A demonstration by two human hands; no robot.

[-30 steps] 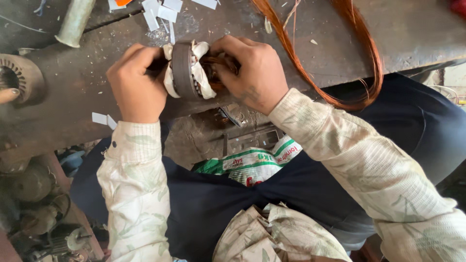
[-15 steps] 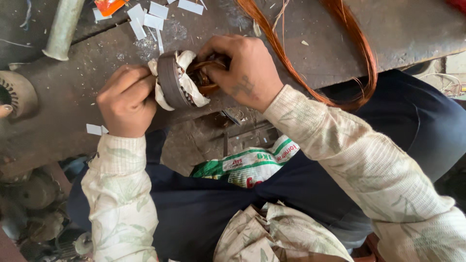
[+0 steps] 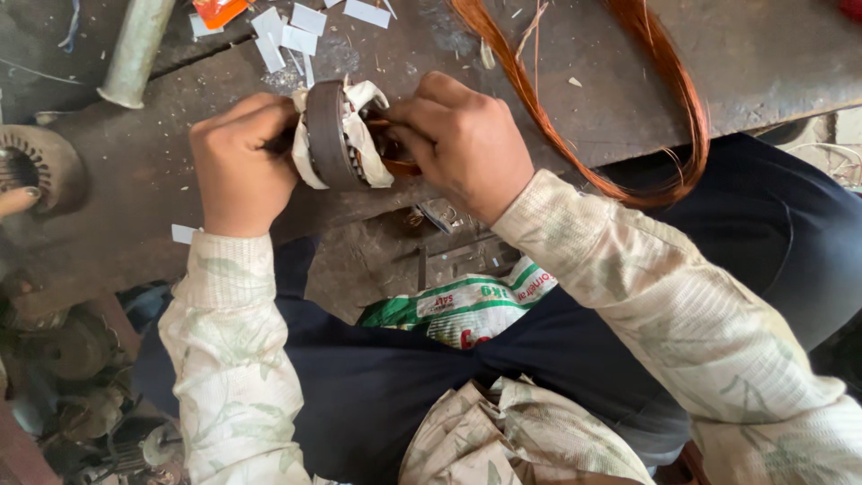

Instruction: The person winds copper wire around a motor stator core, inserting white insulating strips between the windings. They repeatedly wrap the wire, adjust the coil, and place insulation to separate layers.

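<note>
Tabletop [image 3: 135, 189]: dark, scuffed metal, paper scraps scattered.
Left hand [image 3: 238, 166]: fingers closed on the stator ring [image 3: 330, 135] (paper-lined).
Right hand [image 3: 467, 144]: fingers pinched shut at the stator's copper winding.
Copper wire loop [image 3: 664, 99]: just beside the right hand.

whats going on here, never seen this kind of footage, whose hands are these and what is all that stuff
The picture comes from a camera worn on a person's head, looking down at their own two hands and lap. The left hand and right hand together hold a metal ring with white paper strips tucked in it, resting on a worn dark workbench. Copper wire shows inside the ring at the right fingers. On the bench lie a long loop of copper wire, small white paper pieces, a grey pipe and another metal ring. A green and white bag lies below the bench.
</note>
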